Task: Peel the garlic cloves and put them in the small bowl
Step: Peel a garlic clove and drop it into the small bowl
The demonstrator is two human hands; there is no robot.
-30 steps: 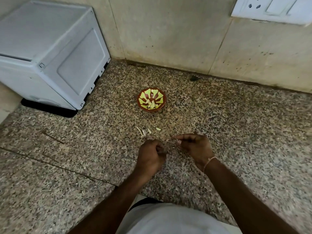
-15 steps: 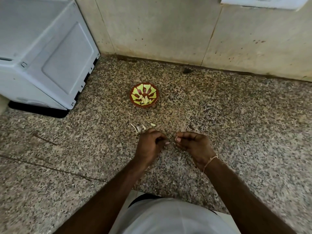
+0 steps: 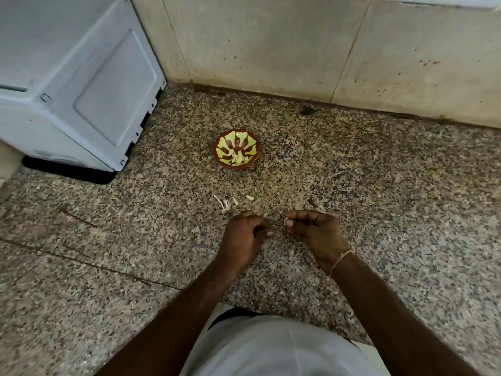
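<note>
A small red bowl (image 3: 245, 139) with a yellow-green pattern sits on the speckled granite counter, well ahead of my hands. Several peeled garlic cloves (image 3: 237, 158) lie in it. Pale garlic bits and skins (image 3: 226, 204) are scattered on the counter between the bowl and my left hand. My left hand (image 3: 245, 237) is curled shut, and nothing shows in it. My right hand (image 3: 315, 230) sits a little to its right, its thumb and fingers pinching a small pale garlic clove (image 3: 285, 220). A narrow gap separates the two hands.
A white appliance (image 3: 81, 85) stands at the back left, close to the tiled wall (image 3: 271, 50). A dark speck (image 3: 306, 110) lies at the wall's foot. Cracks (image 3: 81, 263) run across the counter on the left. The counter's front edge is at my body.
My hands, touching a second ago, have drawn slightly apart; the clove stays in the right fingers. The view has dipped, so the wall socket is nearly out of frame.
</note>
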